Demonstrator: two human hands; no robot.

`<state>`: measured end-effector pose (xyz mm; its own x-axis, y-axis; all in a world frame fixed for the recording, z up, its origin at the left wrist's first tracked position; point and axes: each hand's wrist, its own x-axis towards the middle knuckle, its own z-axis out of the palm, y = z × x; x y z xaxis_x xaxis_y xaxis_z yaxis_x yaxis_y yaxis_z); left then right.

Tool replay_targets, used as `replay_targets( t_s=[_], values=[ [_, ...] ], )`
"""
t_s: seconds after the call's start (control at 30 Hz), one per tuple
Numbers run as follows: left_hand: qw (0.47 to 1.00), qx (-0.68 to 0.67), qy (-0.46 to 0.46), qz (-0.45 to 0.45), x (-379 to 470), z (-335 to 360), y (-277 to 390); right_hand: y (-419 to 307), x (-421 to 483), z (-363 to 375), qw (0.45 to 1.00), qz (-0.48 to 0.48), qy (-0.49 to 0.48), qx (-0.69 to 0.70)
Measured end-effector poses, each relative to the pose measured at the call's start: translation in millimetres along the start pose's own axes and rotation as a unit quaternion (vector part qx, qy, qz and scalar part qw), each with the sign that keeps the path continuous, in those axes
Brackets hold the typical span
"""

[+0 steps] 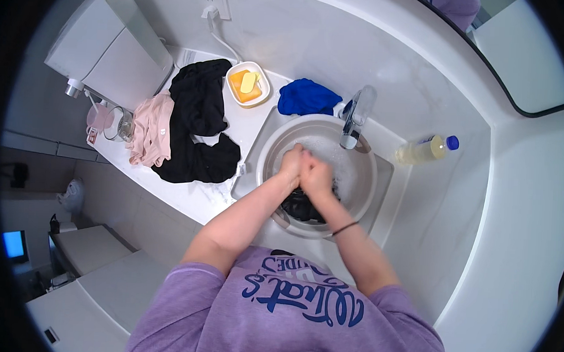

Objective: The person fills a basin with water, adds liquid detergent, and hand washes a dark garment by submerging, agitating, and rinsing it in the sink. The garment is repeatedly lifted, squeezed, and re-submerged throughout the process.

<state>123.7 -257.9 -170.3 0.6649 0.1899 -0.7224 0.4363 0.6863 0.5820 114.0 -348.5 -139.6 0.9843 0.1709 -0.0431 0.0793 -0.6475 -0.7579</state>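
A round light-grey basin (266, 149) sits in the sink and holds sudsy water (322, 139). Over it, my left hand (292, 163) and my right hand (317, 178) press together with curled fingers. The right one is blurred by motion. Wet black cloth (304, 206) bunches in the water just below my wrists. Whether any of it is between my fingers is hidden. A chrome faucet (355, 118) reaches over the basin's far rim, and no stream from it can be made out.
Left on the counter (198, 200) lie black clothing (197, 120) and a pink garment (154, 130), near a glass cup (119, 124). Behind the basin are a soap dish (261, 99) with yellow soap (249, 82) and blue cloth (308, 98). A blue-capped bottle (422, 150) stands right.
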Motion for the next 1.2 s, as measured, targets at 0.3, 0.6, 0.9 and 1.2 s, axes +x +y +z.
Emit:
replay_targets(
  t_s=[0.3, 0.6, 0.9, 1.2],
  values=[
    [0.931, 0.346, 0.036, 0.114, 37.2, -31.3, -17.9, 69.8, 16.9, 2.8, 0.967, -0.126, -0.035, -0.220],
    [0.999, -0.021, -0.014, 0.041, 19.5, -26.7, -9.4, 18.0, 5.8, 5.9, 0.996, -0.002, -0.082, 0.042],
    [0.898, 0.173, -0.218, 0.342, -67.5, 7.2, 16.1, -16.1, -16.2, -28.3, 0.870, 0.081, -0.026, 0.486],
    [0.872, 0.250, -0.146, 0.395, -98.4, 47.7, 85.2, -76.2, -2.0, -66.4, 0.928, -0.061, -0.112, 0.351]
  ],
)
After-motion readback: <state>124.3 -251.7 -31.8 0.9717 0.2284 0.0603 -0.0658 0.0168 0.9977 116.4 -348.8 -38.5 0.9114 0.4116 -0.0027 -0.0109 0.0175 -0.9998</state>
